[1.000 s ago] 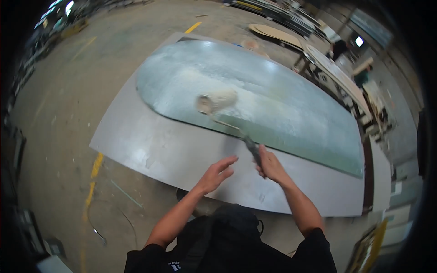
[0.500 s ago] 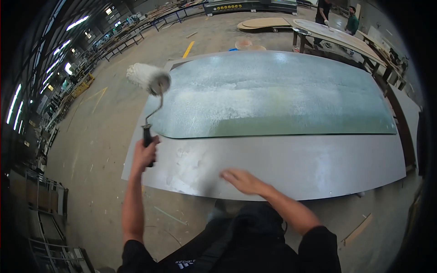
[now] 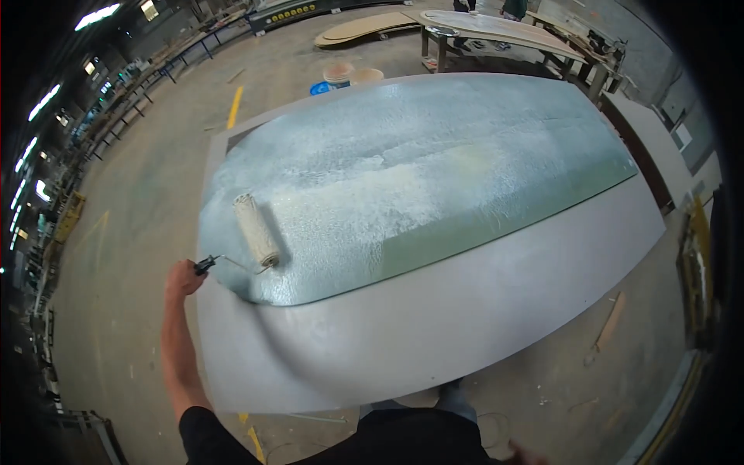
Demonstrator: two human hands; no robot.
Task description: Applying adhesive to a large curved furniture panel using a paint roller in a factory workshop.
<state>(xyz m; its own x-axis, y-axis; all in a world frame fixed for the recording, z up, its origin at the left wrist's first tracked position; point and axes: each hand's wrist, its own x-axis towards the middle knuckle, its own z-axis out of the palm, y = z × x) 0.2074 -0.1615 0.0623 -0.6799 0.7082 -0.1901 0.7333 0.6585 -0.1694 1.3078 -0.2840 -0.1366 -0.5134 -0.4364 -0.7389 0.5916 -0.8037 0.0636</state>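
My left hand [image 3: 184, 277] is closed round the black handle of a paint roller [image 3: 256, 231]. The roller's white, shaggy sleeve rests on the left end of a green panel [image 3: 457, 246] with rounded corners. A wet, whitish coat covers most of this panel, while a strip along its near edge shows plainer green. Beneath it lies a larger pale grey board [image 3: 465, 302] that sticks out on the near side. At the lower edge of the view, my right hand [image 3: 524, 452] is only partly visible and blurred, apart from the panel.
Behind the panel stand two buckets [image 3: 339, 74] and a blue item [image 3: 319, 88]. Farther back, a table [image 3: 496, 27] bears a pale curved board, with people's legs beyond it. A wooden strip [image 3: 610, 322] lies on the floor at the right.
The roller has come down from the air onto the panel's left end. My right hand has drawn back from over the grey board to the lower edge. The view has shifted.
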